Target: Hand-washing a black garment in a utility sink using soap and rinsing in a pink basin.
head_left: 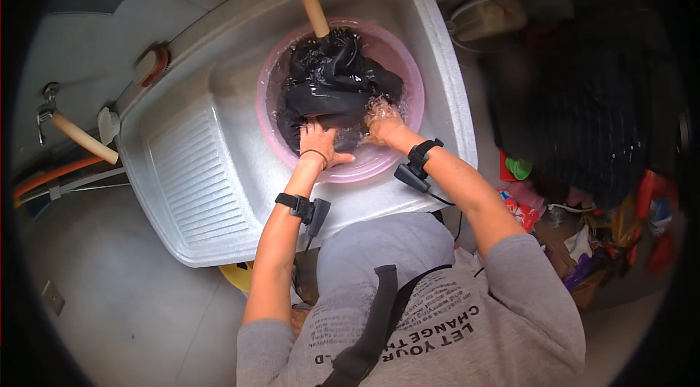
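Note:
A pink plastic basin (368, 161) sits in the white sink (430, 29). It holds water and a wet black garment (332, 80) bunched in a heap. My left hand (318, 142) presses down on the near edge of the garment, fingers spread over the cloth. My right hand (381, 124) is dipped in the splashing water at the garment's right side, fingers curled into the cloth. Both wrists carry black strapped devices. A tan hose (311, 4) hangs from the tap and ends at the top of the garment.
A ribbed draining board (193, 175) forms the sink's left part. A brown brush (153, 64) lies on the back rim. A second tap with a tan hose (76, 135) is at the left wall. A dark laundry basket (583, 117) and colourful clutter stand on the right.

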{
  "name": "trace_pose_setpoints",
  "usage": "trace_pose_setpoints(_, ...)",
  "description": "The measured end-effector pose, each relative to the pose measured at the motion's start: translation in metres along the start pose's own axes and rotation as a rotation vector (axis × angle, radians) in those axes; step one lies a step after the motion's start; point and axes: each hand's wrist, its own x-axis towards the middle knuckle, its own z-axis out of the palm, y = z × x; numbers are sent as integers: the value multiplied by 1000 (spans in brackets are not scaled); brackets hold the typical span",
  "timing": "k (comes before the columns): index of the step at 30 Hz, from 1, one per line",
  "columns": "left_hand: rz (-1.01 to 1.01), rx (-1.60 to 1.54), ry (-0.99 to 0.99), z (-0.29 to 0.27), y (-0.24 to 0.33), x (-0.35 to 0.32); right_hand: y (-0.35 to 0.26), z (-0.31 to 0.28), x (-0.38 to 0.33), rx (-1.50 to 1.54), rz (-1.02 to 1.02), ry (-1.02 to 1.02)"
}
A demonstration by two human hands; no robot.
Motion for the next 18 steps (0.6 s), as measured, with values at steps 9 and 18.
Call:
trace_pose_setpoints(9,-62,-27,-83,2,-3,12,12,8,21,-59,-112,4)
trace_pose_setpoints(18,69,-1042,478,-45,-48,-40,5,-69,-60,998,-92,465)
